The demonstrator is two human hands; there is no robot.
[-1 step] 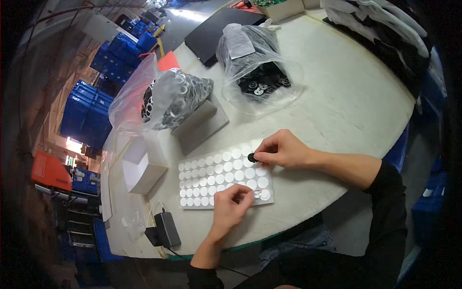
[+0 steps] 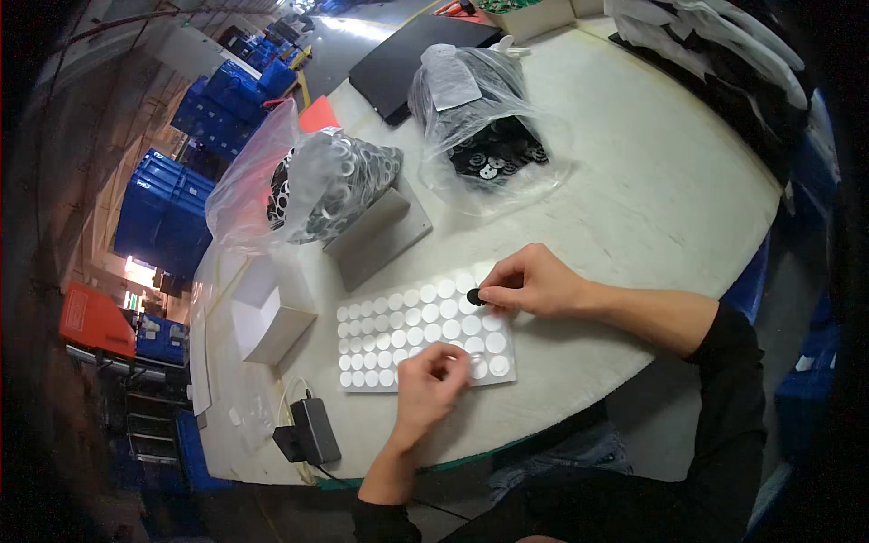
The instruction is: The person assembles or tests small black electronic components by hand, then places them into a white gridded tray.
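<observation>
A white board point(image 2: 369, 390) with rows of round white discs point(image 2: 450, 309) lies in front of me on the table. Between the thumb and fingers of my right hand point(image 2: 536, 282), above the far right corner of the board, is a small black toothed disc point(image 2: 474, 296). My left hand point(image 2: 433, 385) is over the near edge with its fingers pinched together. At its fingertips shows a small white ring-like piece point(image 2: 476, 358), blurred against the white discs.
Beyond the board stand a clear bag of black discs point(image 2: 493, 149) and a clear bag of rings point(image 2: 348, 176) by a grey metal angle plate point(image 2: 385, 240). An open white box point(image 2: 270, 312) and a black power adapter point(image 2: 313, 431) are at left. A dark flat panel point(image 2: 407, 63) lies at the back.
My left hand has shifted slightly left and away from me, with the small white piece at its fingertips. My right hand and the black disc stay nearly in place.
</observation>
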